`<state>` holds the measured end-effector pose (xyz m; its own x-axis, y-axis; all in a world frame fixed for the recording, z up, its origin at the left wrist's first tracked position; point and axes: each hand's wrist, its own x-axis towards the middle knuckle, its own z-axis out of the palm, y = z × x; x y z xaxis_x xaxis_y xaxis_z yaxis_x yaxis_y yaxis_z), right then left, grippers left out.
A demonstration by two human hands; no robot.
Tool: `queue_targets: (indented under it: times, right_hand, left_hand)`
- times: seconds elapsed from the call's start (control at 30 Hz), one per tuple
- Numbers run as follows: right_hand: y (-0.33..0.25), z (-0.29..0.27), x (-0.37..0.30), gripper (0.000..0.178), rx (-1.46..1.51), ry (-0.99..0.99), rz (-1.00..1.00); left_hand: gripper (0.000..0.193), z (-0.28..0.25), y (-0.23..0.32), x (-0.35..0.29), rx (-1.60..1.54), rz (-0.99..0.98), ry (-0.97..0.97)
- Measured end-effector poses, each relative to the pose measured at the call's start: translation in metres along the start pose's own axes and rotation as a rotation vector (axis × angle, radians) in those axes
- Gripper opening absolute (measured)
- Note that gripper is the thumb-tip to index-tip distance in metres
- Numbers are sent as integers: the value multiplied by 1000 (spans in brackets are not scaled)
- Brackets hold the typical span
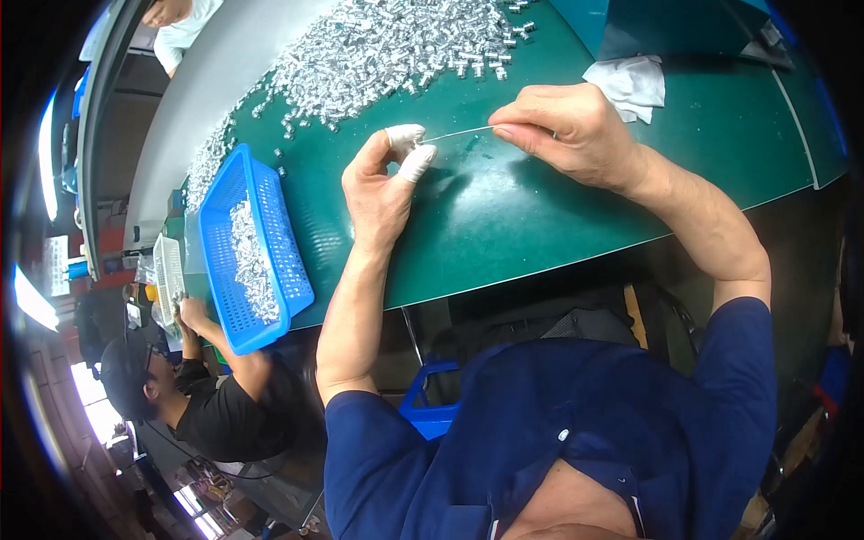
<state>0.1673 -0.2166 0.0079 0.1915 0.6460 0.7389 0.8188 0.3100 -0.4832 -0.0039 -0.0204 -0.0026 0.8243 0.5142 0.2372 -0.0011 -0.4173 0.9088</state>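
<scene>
My left hand (378, 193) has white covers on its thumb and forefinger tips. Those tips are pinched together over the table, and whatever lies between them is too small or hidden to name. My right hand (580, 135) pinches one end of a thin, straight metal rod (459, 135) between thumb and forefinger. The rod's far end reaches the covered fingertips of my left hand. Beyond both hands lies a large heap of small shiny metal fittings (387, 58), with a few strays at its edge.
A blue perforated basket (292, 270) holding similar fittings stands at the left on the green table (504, 229). A crumpled white cloth (630, 85) lies by a dark teal bin (675, 31) at the far right. At left a co-worker (207, 396) handles things by a white basket (167, 279); another person (184, 31) is at the far left.
</scene>
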Motion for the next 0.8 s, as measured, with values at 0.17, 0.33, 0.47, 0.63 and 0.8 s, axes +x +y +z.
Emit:
queue_targets:
  times: [0.17, 0.33, 0.47, 0.63, 0.8]
  right_hand:
    - [-1, 0, 0, 11, -7, 6, -2]
    - [-2, 1, 0, 9, -70, 21, -62]
    - [-4, 1, 0, 10, -146, -3, -112]
    - [-1, -2, 0, 8, -157, 42, -117]
    - [0, 1, -2, 7, -93, 23, -57]
  left_hand:
    - [25, 0, -3, 0, -13, 21, 5]
    - [25, 3, -4, 2, 49, 106, 23]
    - [24, 3, -6, 4, 173, 163, -8]
    - [27, 0, -4, 5, -215, -33, -101]
    - [25, 1, -10, 5, -233, -34, -83]
